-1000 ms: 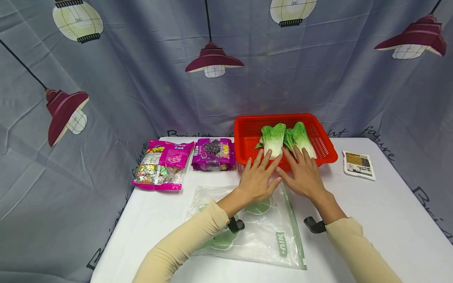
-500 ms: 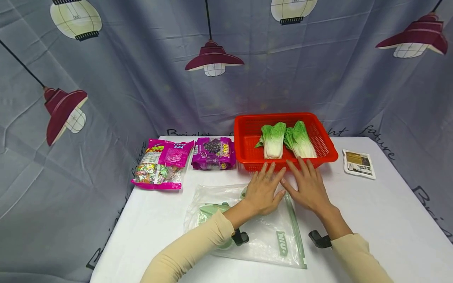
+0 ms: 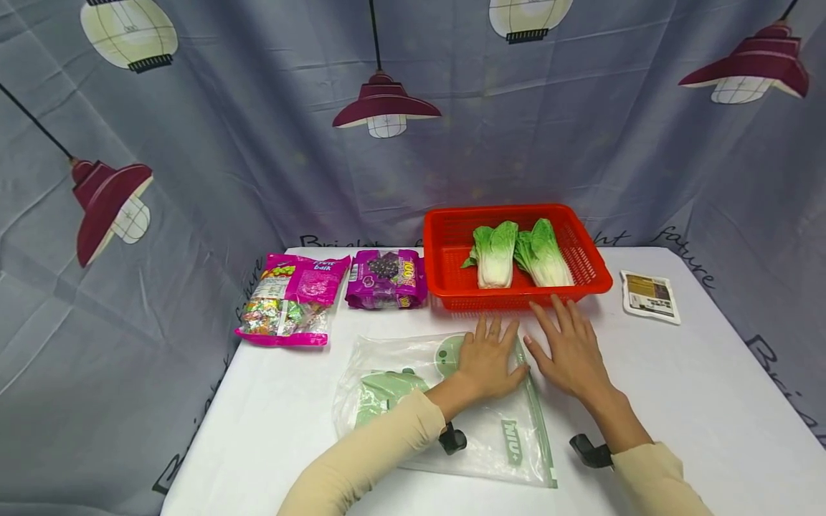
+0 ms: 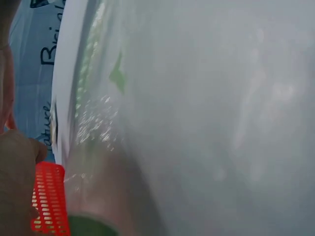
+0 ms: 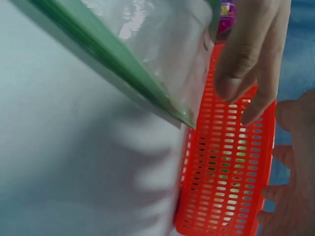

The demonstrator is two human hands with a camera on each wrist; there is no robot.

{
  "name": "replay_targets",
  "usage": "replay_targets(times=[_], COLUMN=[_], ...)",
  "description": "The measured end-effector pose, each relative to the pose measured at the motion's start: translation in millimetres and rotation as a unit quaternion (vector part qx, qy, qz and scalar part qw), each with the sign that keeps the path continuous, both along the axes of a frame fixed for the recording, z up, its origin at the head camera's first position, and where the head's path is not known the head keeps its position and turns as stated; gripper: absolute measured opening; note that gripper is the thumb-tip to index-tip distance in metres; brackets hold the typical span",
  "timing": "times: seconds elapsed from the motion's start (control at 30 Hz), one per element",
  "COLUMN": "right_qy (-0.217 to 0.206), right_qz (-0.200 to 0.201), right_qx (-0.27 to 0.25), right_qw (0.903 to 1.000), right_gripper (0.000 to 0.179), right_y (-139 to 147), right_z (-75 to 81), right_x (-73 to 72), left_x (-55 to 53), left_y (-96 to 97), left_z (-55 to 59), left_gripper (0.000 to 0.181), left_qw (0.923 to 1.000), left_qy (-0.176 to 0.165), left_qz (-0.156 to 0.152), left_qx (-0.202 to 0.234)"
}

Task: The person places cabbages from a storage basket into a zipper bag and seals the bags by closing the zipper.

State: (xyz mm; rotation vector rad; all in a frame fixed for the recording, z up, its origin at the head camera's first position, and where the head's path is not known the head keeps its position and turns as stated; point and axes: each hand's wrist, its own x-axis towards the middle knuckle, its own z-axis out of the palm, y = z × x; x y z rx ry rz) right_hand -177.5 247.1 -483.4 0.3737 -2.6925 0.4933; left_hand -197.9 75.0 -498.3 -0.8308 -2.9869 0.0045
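My left hand (image 3: 488,363), fingers spread, is over the upper right part of a clear zip bag (image 3: 471,448) with green prints. Just right of the bag's green zip edge, my right hand (image 3: 571,355) hovers with its fingers extended and holds nothing. Whether the left palm touches the bag I cannot tell. Beyond the fingertips stands a red plastic basket (image 3: 445,292). Inside it lie two small cabbages, one on the left (image 3: 495,258) and one on the right (image 3: 545,258). In the right wrist view the bag's green zip strip (image 5: 118,59) runs close to the basket's slotted side (image 5: 216,162).
A pink bag of wrapped sweets (image 3: 290,301) lies at the back left, beside a purple grape-print package (image 3: 387,279). At the right is a small flat white packet (image 3: 650,297). Grey printed curtains (image 3: 452,165) enclose the white table (image 3: 258,430).
Both hands have drawn back from the basket's front rim toward the person and moved somewhat apart. The cabbages, earlier partly behind the fingers, show fully. The bag stays in place.
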Motion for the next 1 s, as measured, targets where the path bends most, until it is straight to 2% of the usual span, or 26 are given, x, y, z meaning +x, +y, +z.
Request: replay_targets(times=[0.17, 0.27, 0.33, 0.47, 0.57, 0.7, 0.83, 1.0], right_qy=[0.013, 0.010, 0.007, 0.002, -0.004, -0.012, -0.014, -0.017], right_qz=[-0.006, -0.004, -0.002, -0.001, -0.003, -0.004, -0.002, 0.002], right_qx=[-0.002, 0.001, 0.005, 0.010, 0.009, 0.007, 0.002, 0.000], right_qw=[0.9999, 0.9999, 1.0000, 0.9999, 1.0000, 0.9999, 0.9999, 0.9999], right_gripper=[0.059, 0.058, 0.057, 0.057, 0.057, 0.058, 0.058, 0.058], right_y=[3, 6, 8, 11, 11, 10, 10, 10], right_z=[-8.5, -15.3, -19.3, -24.3, -23.2, -22.0, -24.6, -27.0], right_x=[4.8, 7.2, 7.7, 7.8, 8.9, 10.1, 9.8, 8.9], left_x=[3.1, 6.3, 8.4, 11.7, 12.8, 12.8, 16.7, 21.7], left_y=[9.1, 13.2, 16.0, 21.0, 24.0, 28.8, 36.7, 39.5], left_z=[-7.4, -8.7, -9.0, -9.6, -10.5, -11.4, -11.6, -11.1], left_gripper=[0.077, 0.069, 0.064, 0.054, 0.051, 0.054, 0.055, 0.048], left_qw=[0.9979, 0.9972, 0.9978, 0.9995, 0.9993, 0.9974, 0.9969, 0.9974], left_qy=[0.063, 0.074, 0.065, 0.025, -0.008, -0.038, -0.047, -0.042], left_qz=[0.005, 0.009, 0.009, 0.006, 0.017, 0.038, 0.042, 0.042], left_qx=[-0.012, -0.014, -0.010, -0.016, -0.032, -0.047, -0.047, -0.041])
